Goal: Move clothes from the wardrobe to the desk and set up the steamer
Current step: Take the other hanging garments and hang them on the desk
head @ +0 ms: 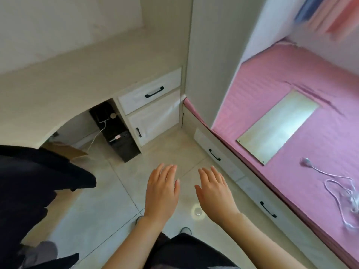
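Left hand [162, 188] and right hand [213, 191] hover flat and empty over the floor [174, 148], desk [58, 74] ahead-left, clothes not clearly in view, so turn to the wardrobe before reaching for anything.

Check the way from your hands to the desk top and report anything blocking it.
Nothing visible blocks it. The left hand and right hand hover empty over floor tiles, the desk top ahead to the left. Dark fabric sits far left, aside from that line.
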`<state>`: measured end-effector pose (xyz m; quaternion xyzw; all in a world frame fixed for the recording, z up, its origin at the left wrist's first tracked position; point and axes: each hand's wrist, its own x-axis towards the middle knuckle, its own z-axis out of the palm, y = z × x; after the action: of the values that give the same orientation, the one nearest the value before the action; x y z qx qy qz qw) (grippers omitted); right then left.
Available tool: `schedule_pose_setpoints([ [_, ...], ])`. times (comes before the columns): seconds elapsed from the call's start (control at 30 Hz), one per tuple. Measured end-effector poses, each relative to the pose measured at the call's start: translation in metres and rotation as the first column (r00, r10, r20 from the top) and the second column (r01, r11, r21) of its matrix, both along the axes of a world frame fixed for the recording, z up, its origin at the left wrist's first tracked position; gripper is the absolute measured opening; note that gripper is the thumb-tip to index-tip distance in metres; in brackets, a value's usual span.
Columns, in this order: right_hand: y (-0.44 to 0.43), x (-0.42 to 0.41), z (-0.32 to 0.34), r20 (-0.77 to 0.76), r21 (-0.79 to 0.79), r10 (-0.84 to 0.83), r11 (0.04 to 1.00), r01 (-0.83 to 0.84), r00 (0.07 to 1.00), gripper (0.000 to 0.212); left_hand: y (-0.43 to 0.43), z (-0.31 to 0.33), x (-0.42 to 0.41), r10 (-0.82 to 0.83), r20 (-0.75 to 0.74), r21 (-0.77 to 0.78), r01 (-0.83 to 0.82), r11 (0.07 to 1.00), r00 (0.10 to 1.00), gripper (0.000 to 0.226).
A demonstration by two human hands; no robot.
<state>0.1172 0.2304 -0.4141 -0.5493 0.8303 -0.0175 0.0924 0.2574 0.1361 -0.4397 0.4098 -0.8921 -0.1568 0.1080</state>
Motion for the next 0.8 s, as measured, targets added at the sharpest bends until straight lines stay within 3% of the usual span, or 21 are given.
schedule_pose_setpoints([
  [0.33,0.069,-0.094,-0.004,0.033,-0.042,-0.341,0.939,0.342,0.94,0.053,0.02,0.006,-0.125,-0.315,-0.016,-0.06,0.313,0.948,0.949,0.041],
  [0.8,0.001,-0.284,0.0,-0.02,0.001,-0.429,0.903,0.429,0.903,0.047,-0.058,0.011,-0.319,-0.478,-0.003,-0.019,0.478,0.878,0.878,0.048],
])
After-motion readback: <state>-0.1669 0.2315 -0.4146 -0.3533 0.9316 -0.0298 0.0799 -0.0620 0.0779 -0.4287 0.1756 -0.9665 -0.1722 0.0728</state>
